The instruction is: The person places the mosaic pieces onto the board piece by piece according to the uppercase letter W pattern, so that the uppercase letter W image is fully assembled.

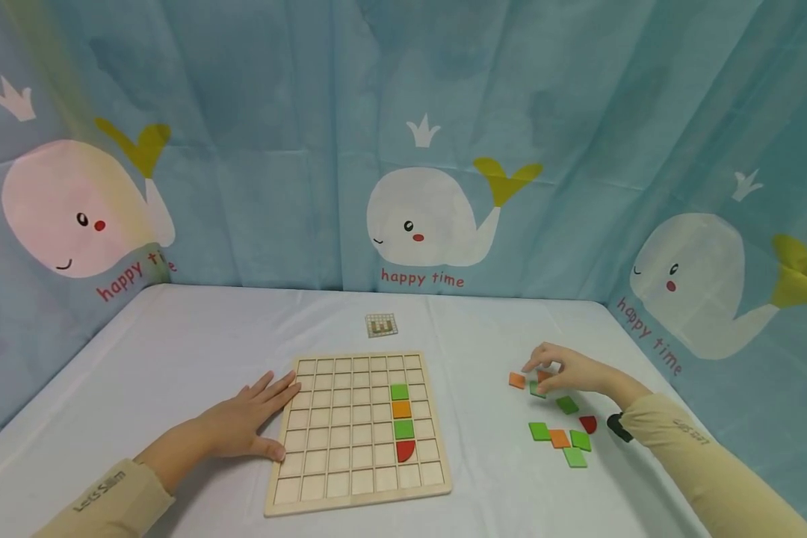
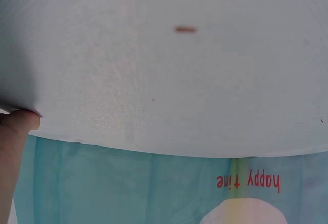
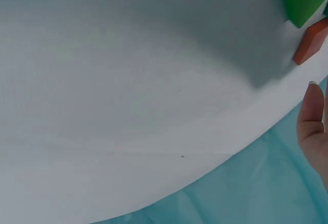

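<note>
L hand [image 1: 245, 427], fingers straight & spread, rests on L edge of wooden grid board [image 1: 358, 503], thumb at same edge nearer the person. Board lies approx mid tabletop [image 1: 195, 336]. In its 2nd col from R, far to near: green square [image 1: 400, 391], orange square [image 1: 401, 409], another green square [image 1: 403, 429], red quarter-round [image 1: 406, 450].

R hand [image 1: 571, 372] is well apart, R of board, fingers bent down over loose pcs; can't tell if it's pinching one. Orange tile [image 1: 516, 380] is just L of fingertips, green tile [image 1: 534, 388] right by thumb. Nearer the person: green pc [image 1: 567, 405], loose red pc [image 1: 588, 424], then orange pc [image 1: 560, 438] bunched w/ 3 green ones.

Small grid card [image 1: 381, 325] w/ brown shape sits beyond board; blue curtain [image 1: 276, 224] w/ whales & "happy time" behind.
</note>
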Demonstrator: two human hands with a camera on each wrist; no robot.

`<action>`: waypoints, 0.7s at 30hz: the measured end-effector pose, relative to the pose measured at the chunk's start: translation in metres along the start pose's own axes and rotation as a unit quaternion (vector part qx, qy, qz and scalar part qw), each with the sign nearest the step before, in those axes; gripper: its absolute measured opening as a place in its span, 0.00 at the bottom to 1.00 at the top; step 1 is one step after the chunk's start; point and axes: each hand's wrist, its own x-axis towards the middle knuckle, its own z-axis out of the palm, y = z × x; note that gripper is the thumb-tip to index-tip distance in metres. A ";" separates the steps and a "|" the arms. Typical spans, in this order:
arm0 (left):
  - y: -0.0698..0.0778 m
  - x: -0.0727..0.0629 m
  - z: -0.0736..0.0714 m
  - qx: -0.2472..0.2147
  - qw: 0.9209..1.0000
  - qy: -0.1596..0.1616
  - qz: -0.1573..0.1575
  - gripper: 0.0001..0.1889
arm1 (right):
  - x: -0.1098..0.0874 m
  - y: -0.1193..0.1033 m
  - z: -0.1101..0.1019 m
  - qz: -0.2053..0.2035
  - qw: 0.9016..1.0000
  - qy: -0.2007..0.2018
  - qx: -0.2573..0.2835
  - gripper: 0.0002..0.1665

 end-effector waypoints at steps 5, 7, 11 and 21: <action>0.001 0.000 -0.001 -0.001 1.000 0.003 0.001 0.55 | -0.003 0.005 -0.002 0.040 0.999 -0.003 -0.010 0.17; 0.001 0.000 -0.001 -0.001 1.000 0.004 0.001 0.55 | -0.003 0.006 -0.003 0.050 0.999 -0.006 -0.013 0.17; 0.001 0.000 -0.002 0.000 1.000 0.006 0.004 0.55 | -0.004 0.007 -0.003 0.061 0.998 -0.023 -0.012 0.17; 0.001 -0.001 -0.001 -0.003 1.000 0.005 0.000 0.56 | -0.002 0.011 -0.004 0.089 0.995 -0.046 -0.019 0.17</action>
